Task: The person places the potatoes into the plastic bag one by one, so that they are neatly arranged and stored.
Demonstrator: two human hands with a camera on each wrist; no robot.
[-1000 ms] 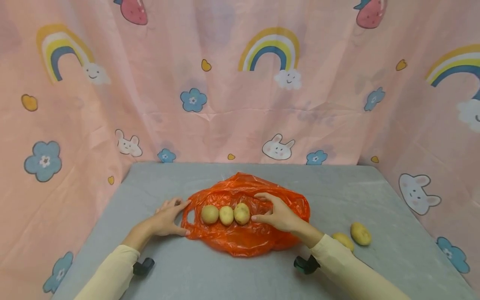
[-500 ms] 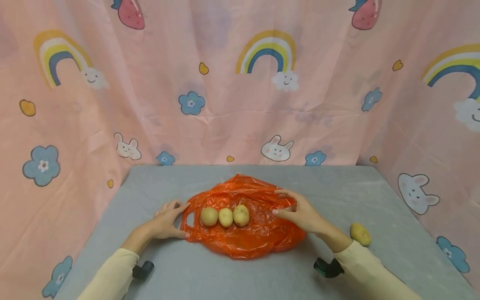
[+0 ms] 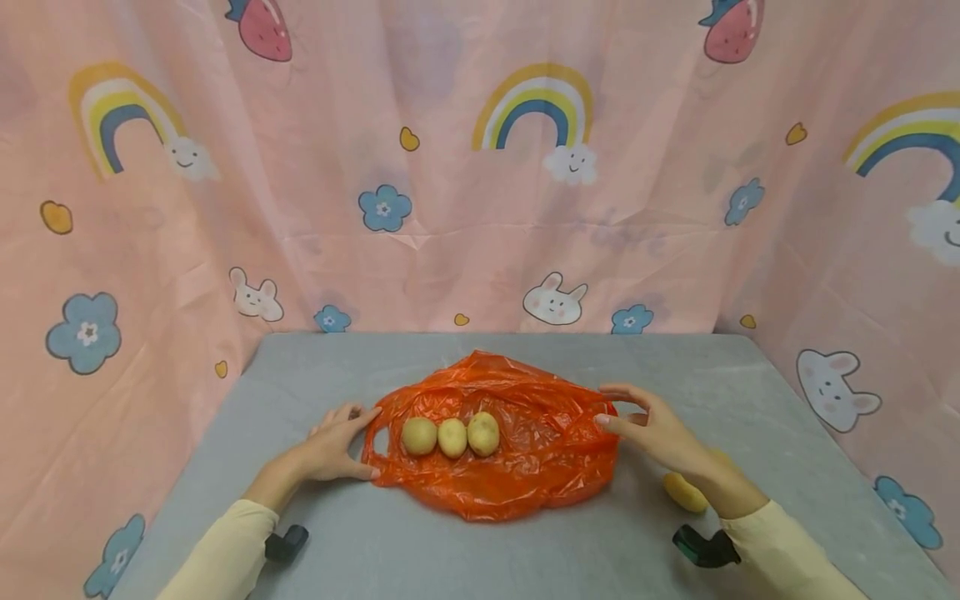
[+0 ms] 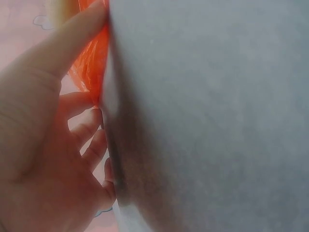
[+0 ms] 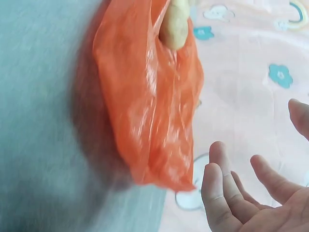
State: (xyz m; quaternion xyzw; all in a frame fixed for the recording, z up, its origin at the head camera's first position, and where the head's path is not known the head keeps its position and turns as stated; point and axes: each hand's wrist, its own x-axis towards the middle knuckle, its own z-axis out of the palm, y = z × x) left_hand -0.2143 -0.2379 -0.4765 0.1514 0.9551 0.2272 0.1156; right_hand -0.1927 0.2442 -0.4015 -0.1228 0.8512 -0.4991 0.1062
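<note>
An orange plastic bag (image 3: 517, 483) lies spread on the grey table, its handle hole toward the left. Three potatoes sit in a row in its opening: a left one (image 3: 419, 436), a middle one (image 3: 452, 438) and a right one (image 3: 483, 434). At the bag's left end, my left hand (image 3: 322, 452) touches the edge with thumb and forefinger spread apart; in the left wrist view the thumb (image 4: 79, 36) presses the orange film. My right hand (image 3: 663, 433) is by the bag's right end with fingers apart. In the right wrist view nothing lies between those fingers.
Right of the bag is a loose potato (image 3: 684, 493), and another potato (image 3: 722, 457) is mostly hidden behind the right wrist. A pink patterned curtain (image 3: 465, 250) hangs round the back and sides of the table (image 3: 360, 542).
My right hand has drawn back rightward from beside the row of potatoes to the bag's right end. The left hand, the bag and the three potatoes stay where they were.
</note>
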